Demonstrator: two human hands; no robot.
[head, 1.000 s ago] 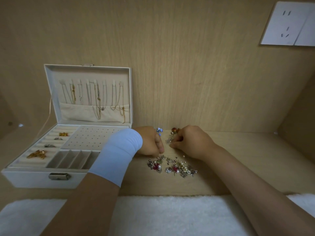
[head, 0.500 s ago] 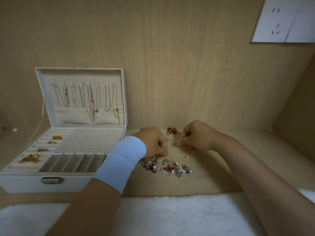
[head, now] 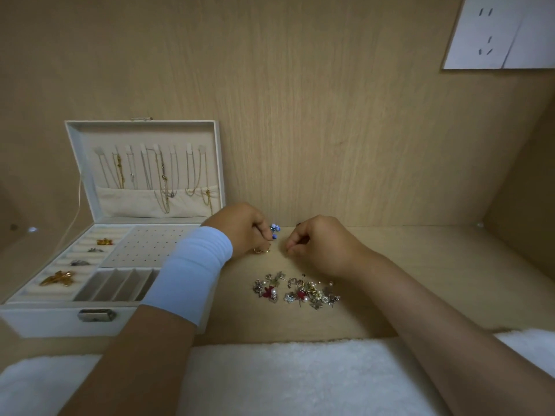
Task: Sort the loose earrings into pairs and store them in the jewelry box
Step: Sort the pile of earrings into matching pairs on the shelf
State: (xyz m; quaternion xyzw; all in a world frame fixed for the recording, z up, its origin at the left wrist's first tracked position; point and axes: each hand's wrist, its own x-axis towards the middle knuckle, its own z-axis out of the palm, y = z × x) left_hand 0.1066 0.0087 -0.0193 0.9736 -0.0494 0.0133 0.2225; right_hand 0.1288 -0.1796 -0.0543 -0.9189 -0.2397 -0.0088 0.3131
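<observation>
Earrings (head: 297,291) heaped loose on the shelf (head: 420,265), right of the open box (head: 45,321) and between the forearms. Blue earring (head: 274,229) pinched in the curled fingertips of the left hand (head: 240,229), behind the heap; gold hoop (head: 262,250) on the shelf just under that hand. Close beside it the right hand (head: 318,241), fingers curled in; impossible to tell whether clamped on anything. White wristband (head: 192,271) on the left wrist. Necklaces (head: 162,175) hanging in the upright lid (head: 144,130).

A white rectangular jewelry box (head: 60,321) stands open at left, lid upright. A tangled heap of silver, pearl and red earrings (head: 295,291) lies to its right; beyond it, the left hand (head: 240,229) pinches blue bead earrings (head: 274,230).
</observation>
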